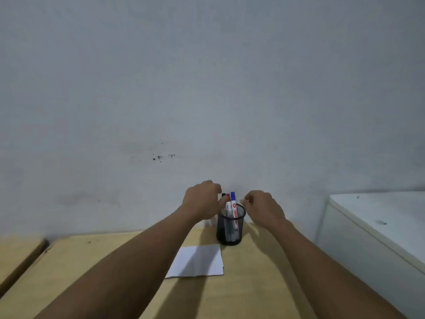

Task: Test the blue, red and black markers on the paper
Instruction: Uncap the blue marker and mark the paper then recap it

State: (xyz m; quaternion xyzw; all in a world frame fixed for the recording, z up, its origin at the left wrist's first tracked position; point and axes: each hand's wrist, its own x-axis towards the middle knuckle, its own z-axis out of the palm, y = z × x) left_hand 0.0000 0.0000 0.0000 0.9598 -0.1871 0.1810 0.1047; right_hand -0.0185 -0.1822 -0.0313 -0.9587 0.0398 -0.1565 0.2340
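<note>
Wooden counter [92, 272] against a pale wall [207, 77], seen from above and behind both forearms. Black mesh cup [230, 229] at 12 o'clock from the sheet of paper [197, 261], just beside its far right corner. Upright in the cup: black marker [223, 195] at 9 o'clock, red marker [228, 201] in the middle, blue marker [233, 199] at 3 o'clock, caps up. Left hand [201, 200] at 9 o'clock of the cup, fingers [222, 201] curled toward the black and red markers, perhaps touching; grip not possible to tell. Right hand [264, 208] at 3 o'clock of the cup, fingers loosely curled, holding nothing, apart from the markers. White cabinet [377, 226] at 3 o'clock, well apart from the cup. Paper unmarked, partly in arm shadow.
</note>
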